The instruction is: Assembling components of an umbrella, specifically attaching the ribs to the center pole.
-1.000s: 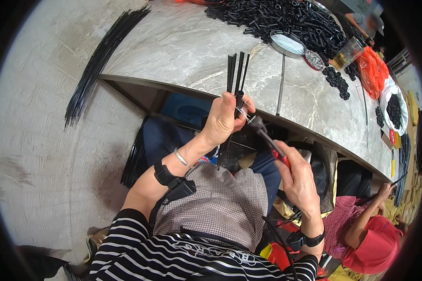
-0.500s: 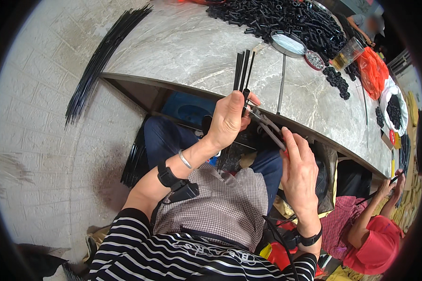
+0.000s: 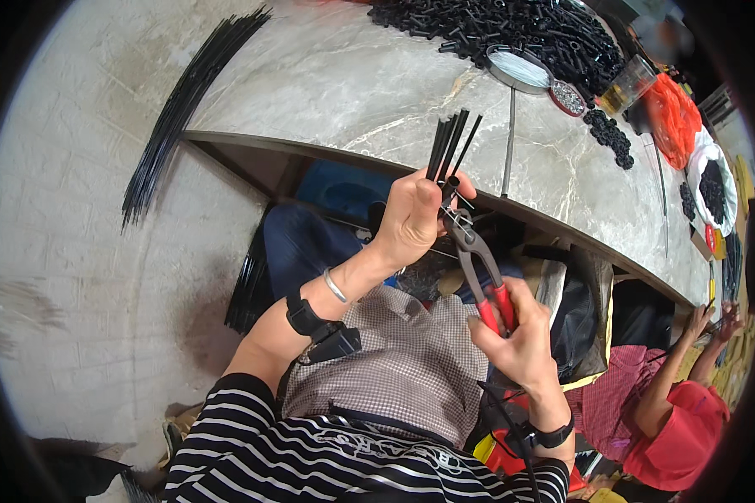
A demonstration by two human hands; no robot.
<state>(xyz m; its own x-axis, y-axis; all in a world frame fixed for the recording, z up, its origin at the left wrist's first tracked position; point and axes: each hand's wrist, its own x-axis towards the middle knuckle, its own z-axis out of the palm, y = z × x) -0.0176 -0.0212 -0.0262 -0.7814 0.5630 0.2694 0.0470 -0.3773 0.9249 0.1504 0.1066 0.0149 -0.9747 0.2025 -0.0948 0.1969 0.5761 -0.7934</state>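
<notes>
Remote station, head view. I am watching the left hand (image 3: 409,220) closing around a bunch of thin black rods (image 3: 449,147), which are standing tilted above the fist, just in front of the table's near edge (image 3: 310,148). A wider black tube (image 3: 451,185) is sitting among them at the fingers. The right hand (image 3: 516,339) is wrapping around the red handles of a pair of pliers (image 3: 467,239), whose head is lying against or just beside the left fingers.

I am judging the step in hand to be plier work at the lower part of the tube. The next move, as I am reading it, is calling for a firm left grip and an even squeeze on the handles, with the left fingertips staying clear of the jaws.

Uncertainties: the left fingers are hiding the rods' lower ends. Something thin and silvery is showing at the plier head, but I am not managing to tell whether the jaws are biting it, or whether they are fully closed. At the far right, a co-worker's hands (image 3: 698,324) are blurring, and the dark rim is cutting off that side.
</notes>
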